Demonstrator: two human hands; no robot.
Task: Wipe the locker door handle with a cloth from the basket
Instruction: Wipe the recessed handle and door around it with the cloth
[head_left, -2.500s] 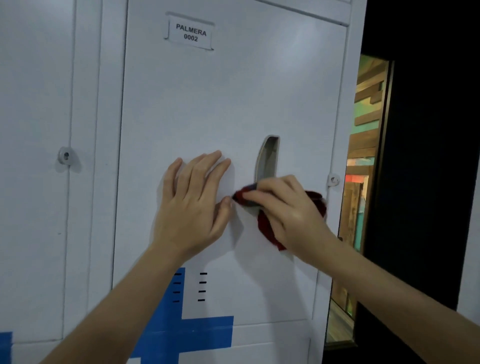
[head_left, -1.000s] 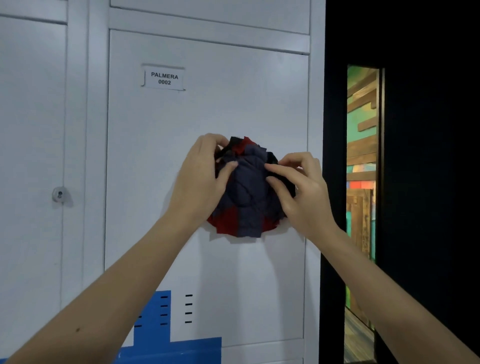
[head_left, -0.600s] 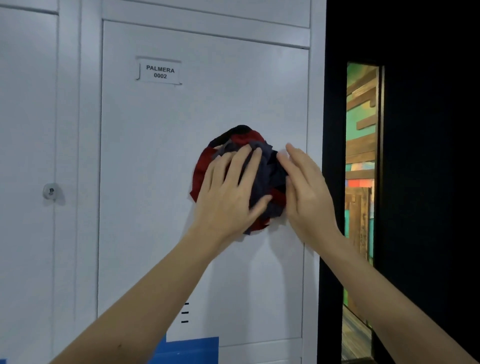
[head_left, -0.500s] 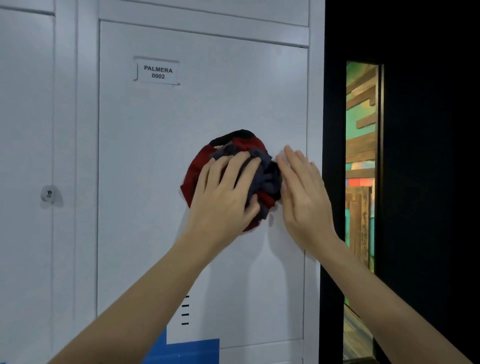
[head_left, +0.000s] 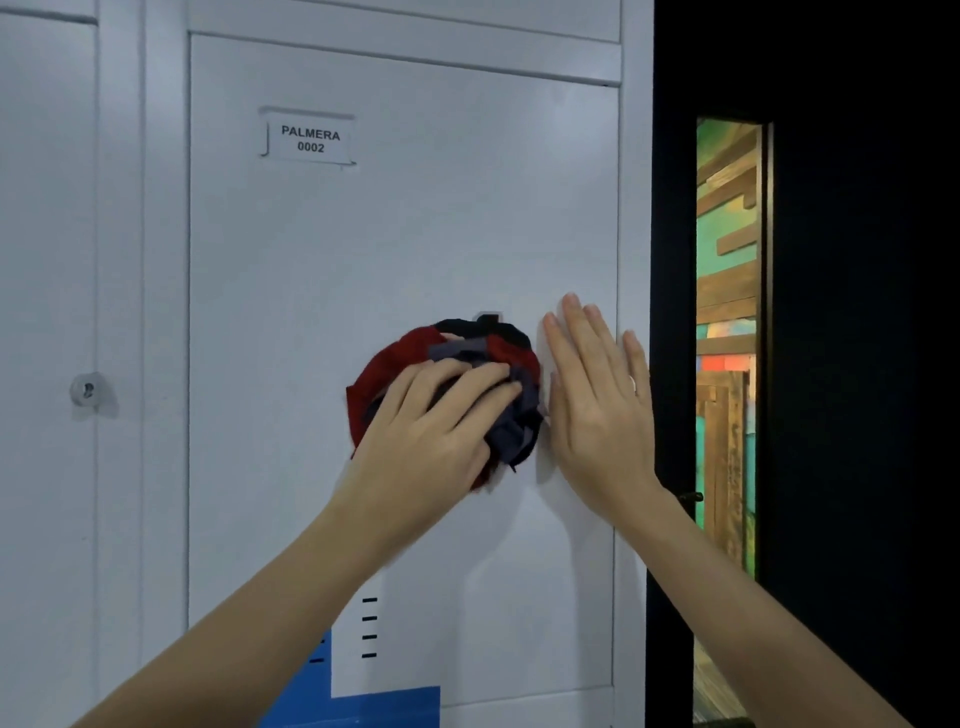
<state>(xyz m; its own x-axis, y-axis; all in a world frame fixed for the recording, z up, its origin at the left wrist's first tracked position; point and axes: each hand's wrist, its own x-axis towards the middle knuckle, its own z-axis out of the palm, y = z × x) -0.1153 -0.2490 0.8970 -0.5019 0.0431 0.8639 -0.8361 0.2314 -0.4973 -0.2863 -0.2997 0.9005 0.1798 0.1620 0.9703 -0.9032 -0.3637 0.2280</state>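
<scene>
A bunched red, black and grey cloth (head_left: 467, 343) is pressed against the white locker door (head_left: 405, 234), covering the recessed handle; only the handle's top edge (head_left: 488, 315) peeks above it. My left hand (head_left: 431, 431) lies over the cloth with fingers curled into the fabric, holding it to the door. My right hand (head_left: 597, 400) rests flat on the door just right of the cloth, fingers straight and pointing up, holding nothing. The basket is out of view.
A label reading PALMERA 0002 (head_left: 310, 140) sits high on the door. A neighbouring locker's lock (head_left: 87, 389) is at the left. Vent slots (head_left: 369, 627) and a blue patch (head_left: 384, 706) lie low on the door. A dark frame (head_left: 672, 312) borders the right.
The cloth passed from my right hand to my left, which now presses it on the handle and has slid it slightly down-left. My right hand let go and lies flat beside it.
</scene>
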